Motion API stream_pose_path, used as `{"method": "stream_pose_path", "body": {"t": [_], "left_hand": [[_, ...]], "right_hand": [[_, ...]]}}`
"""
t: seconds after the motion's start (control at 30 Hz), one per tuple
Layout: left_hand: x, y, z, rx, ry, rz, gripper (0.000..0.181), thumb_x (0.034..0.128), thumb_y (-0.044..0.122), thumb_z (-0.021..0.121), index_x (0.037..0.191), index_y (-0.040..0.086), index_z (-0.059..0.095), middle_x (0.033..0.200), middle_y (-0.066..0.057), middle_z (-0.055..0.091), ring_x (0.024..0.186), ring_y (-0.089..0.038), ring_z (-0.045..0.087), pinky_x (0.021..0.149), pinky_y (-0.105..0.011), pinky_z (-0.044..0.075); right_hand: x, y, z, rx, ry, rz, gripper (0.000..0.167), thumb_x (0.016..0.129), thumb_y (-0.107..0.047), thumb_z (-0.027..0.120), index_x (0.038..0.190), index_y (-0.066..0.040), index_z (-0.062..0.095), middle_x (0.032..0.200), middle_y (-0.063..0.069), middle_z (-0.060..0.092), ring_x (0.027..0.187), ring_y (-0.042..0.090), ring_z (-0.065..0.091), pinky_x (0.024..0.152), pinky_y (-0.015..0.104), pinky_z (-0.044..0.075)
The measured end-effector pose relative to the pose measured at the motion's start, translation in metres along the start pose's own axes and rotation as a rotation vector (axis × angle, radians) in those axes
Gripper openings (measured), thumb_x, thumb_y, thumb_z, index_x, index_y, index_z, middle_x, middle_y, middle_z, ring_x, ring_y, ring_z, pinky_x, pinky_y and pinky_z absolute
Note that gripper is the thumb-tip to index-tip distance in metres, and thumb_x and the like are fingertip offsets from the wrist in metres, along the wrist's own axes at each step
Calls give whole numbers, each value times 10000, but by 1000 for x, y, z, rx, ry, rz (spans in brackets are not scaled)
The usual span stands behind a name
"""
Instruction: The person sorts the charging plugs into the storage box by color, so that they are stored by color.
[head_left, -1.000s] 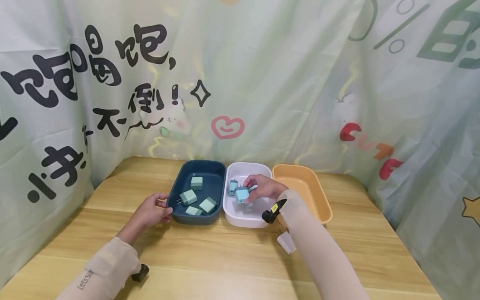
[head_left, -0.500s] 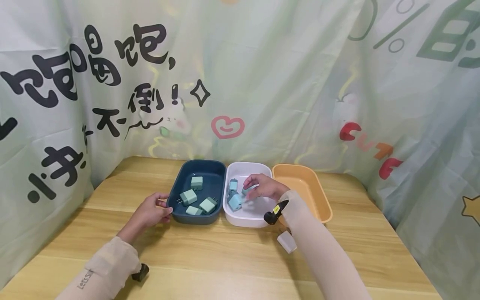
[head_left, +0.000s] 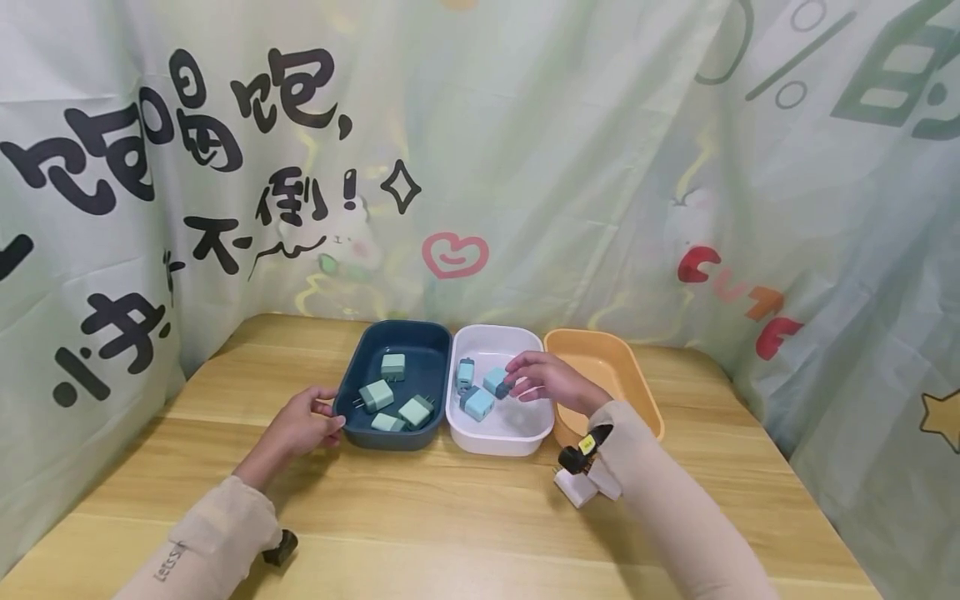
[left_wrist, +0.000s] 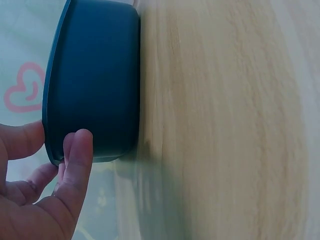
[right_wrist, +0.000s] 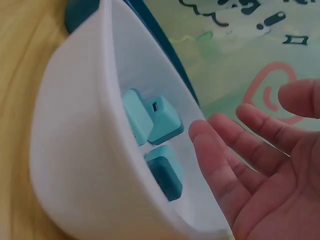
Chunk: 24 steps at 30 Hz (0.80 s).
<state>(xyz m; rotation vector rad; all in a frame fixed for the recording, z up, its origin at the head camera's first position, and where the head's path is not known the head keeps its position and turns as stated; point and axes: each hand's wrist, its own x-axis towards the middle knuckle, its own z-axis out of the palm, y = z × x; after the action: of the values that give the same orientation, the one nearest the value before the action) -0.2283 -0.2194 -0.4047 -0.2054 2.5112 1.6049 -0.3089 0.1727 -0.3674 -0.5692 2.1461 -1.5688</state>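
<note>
Light blue plug chargers (head_left: 478,403) with darker ends lie in the white bin (head_left: 501,442), three of them in the head view. Over that bin's right side, my right hand (head_left: 551,379) has its fingers loosely extended and holds nothing. In the right wrist view, the right fingertips (right_wrist: 202,145) are close beside the blue chargers (right_wrist: 167,170), apart from them. My left hand (head_left: 306,421) holds the near left corner of the dark blue bin (head_left: 393,440) between thumb and fingers (left_wrist: 80,150). Several pale green plug chargers (head_left: 377,394) lie inside that dark blue bin.
An orange bin (head_left: 600,367) stands against the right of the white one, partly behind my right forearm. White plug chargers (head_left: 576,488) lie on the wooden table (head_left: 420,533) in front of it, partly covered by the sleeve. A printed curtain (head_left: 540,167) hangs behind the table.
My right hand has let go of light blue chargers inside the white bin and moved right, away from them. My left hand has stayed at the dark blue bin's corner.
</note>
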Motion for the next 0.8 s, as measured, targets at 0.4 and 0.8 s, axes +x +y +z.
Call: {"method": "stream_pose_path", "body": {"t": [0.4, 0.8], "left_hand": [[0, -2, -2, -6, -7, 2, 551, 919, -11, 612, 1411, -43, 367, 1150, -243, 456, 769, -247, 635, 707, -364, 577], [-1, -1, -1, 1, -10, 10, 544, 925, 9, 614, 1408, -44, 367, 1129, -236, 460, 764, -239, 634, 707, -364, 576]], "right_hand": [[-64, 7, -13, -49, -36, -82, 341, 1004, -72, 426, 1222, 191, 438, 1179, 346, 541, 946, 276, 640, 840, 374, 542], [-134, 35, -34, -185, 4, -253, 291, 965, 8, 528, 1214, 149, 476, 1154, 359, 549, 1008, 200, 641, 826, 301, 540]]}}
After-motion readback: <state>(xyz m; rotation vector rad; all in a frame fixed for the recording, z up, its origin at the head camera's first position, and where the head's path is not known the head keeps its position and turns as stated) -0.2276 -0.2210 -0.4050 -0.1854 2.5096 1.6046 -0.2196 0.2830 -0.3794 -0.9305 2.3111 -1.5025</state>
